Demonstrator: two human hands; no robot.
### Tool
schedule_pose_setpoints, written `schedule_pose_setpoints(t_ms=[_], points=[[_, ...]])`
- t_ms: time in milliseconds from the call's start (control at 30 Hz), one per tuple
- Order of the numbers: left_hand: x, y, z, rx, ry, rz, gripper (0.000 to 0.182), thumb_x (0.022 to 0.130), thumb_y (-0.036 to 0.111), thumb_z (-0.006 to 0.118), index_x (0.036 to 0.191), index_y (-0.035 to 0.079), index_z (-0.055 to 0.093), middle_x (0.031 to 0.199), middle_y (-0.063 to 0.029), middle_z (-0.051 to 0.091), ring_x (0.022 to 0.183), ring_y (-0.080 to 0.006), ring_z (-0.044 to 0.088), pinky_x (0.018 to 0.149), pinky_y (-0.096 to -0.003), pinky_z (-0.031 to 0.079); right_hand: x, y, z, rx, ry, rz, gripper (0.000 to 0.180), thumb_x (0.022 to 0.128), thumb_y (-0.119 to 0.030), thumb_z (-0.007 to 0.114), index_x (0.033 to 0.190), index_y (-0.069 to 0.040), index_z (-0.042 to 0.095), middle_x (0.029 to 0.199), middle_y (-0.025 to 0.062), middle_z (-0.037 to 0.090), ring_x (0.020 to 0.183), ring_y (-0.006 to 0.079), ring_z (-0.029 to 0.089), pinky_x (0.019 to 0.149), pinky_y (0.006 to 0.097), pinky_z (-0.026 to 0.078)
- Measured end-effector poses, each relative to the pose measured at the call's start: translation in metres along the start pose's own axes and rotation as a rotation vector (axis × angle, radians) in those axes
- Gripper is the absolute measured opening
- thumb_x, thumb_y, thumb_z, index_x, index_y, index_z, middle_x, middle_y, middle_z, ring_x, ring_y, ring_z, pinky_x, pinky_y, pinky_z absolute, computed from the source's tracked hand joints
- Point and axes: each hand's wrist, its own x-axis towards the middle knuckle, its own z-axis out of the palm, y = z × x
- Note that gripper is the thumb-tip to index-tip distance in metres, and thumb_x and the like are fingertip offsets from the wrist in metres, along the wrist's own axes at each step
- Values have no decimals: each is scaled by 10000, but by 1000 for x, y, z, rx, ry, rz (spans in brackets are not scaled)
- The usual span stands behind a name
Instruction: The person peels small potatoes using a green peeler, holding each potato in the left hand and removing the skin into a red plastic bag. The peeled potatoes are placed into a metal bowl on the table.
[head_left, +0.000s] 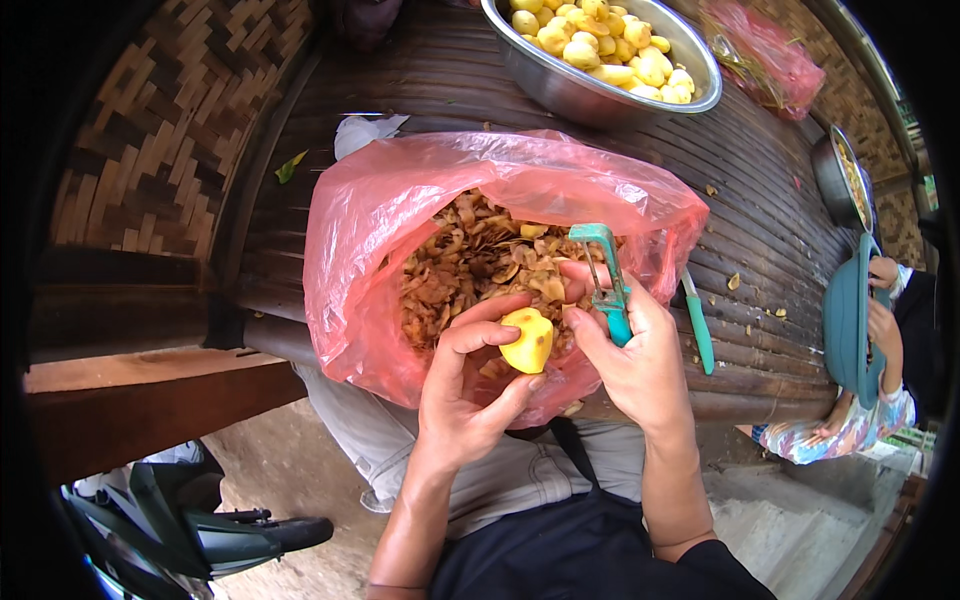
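Note:
Between the thumb and fingers of my left hand (469, 390) is a peeled yellow potato (529, 341) with a few brown spots. My right hand (637, 352) grips a teal-handled peeler (611, 289), its blade end pointing up and away from me. Both hands are over the mouth of a pink plastic bag (360, 217), the potato and the peeler a short gap apart. Brown peelings (450, 277) fill the inside of the bag. To the right of the bag lies a knife with a teal handle (699, 326).
A metal basin (600, 101) of peeled potatoes stands beyond the bag on the bamboo-slat platform (420, 90). Another pink bag (780, 64) and a smaller metal bowl (836, 180) are farther right. Another person's hands (885, 330) are at a teal basin (844, 322). A motorbike (202, 517) stands lower left.

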Motion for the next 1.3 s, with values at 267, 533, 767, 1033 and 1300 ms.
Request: schedule_pose_setpoints(t_ms=[267, 533, 767, 1033, 1300], points=[[0, 2, -7, -193, 69, -48, 490, 796, -95, 675, 1209, 58, 460, 1383, -207, 420, 1230, -248, 495, 953, -343, 494, -34, -14, -8, -150, -239, 0, 480, 983, -300, 503, 1366, -23, 417, 822, 115, 569, 731, 178, 550, 728, 313, 458], [-1, 12, -2, -136, 146, -86, 535, 780, -101, 688, 1221, 38, 419, 1343, -208, 467, 1215, -258, 512, 952, -353, 500, -38, -16, 3, 55, -277, 71, 486, 1007, -168, 379, 1448, 3, 266, 725, 46, 494, 674, 114, 471, 696, 273, 419], [-1, 9, -4, -113, 155, -29, 504, 787, -131, 660, 1208, 25, 431, 1337, -219, 473, 1205, -258, 522, 965, -361, 492, -38, -7, 8, 17, -270, 63, 492, 1003, -177, 428, 1442, -8, 288, 688, 36, 510, 653, 93, 467, 672, 247, 415], [-3, 5, -1, -100, 191, -57, 479, 793, -112, 669, 1199, 13, 449, 1344, -203, 474, 1174, -235, 545, 953, -343, 497, -35, 6, 11, -224, -122, -121, 454, 956, -112, 529, 1387, -30, 409, 785, 96, 584, 642, 114, 518, 660, 288, 469], [1, -6, 0, -96, 191, -63, 474, 803, -84, 679, 1200, 18, 442, 1348, -188, 478, 1171, -223, 547, 950, -331, 493, -21, 15, 14, -284, 84, -108, 389, 982, -145, 501, 1348, -23, 455, 930, 98, 623, 667, 107, 537, 643, 278, 479]])
